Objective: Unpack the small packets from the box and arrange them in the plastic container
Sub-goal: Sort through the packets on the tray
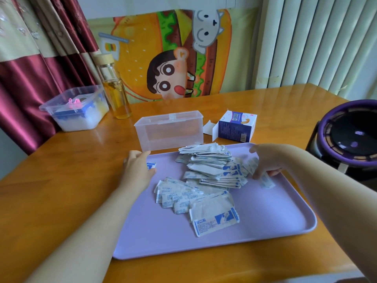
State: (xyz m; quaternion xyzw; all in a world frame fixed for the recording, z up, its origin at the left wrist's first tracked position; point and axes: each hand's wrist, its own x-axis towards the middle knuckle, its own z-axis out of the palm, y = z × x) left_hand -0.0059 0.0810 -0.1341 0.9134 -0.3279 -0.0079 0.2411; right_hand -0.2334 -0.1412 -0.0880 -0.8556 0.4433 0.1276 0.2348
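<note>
– Packets (206, 180) first: where do they lie, and what can't you make out?
– They are heaped on the lilac tray (265, 217), from its far edge down to the middle. They overlap so much that the lower ones are mostly covered, so I can't count them. The print is too small to read.
– How do they look?
– They are flat white paper sachets with blue print, some creased. The large one nearest the tray's near edge shows a blue panel on its right end.
– And the hands?
– The left hand (138, 170) lies palm down at the tray's far left edge, over a small packet (151, 166). Only a blue-and-white corner of it peeks out. I cannot tell whether the fingers grip it or just rest on it.
– The right?
– The right hand (265, 160) is near the tray's far right corner, beside the heap. Its thumb and fingertips are pinched on a loose packet (266, 181), whose lower end sticks out below them.
– Where do the container and the box stand?
– The plastic container (169, 129) stands on the table (61, 190), touching the tray's far left edge. It is clear, and the wood shows through its walls. The box (236, 127), blue and white, lies just beyond the tray's far edge, its end flaps open to the left.
– Anything cut off?
– A round purple-rimmed thing (350, 131) at the table's right edge runs out of view. I can't say what it is.
</note>
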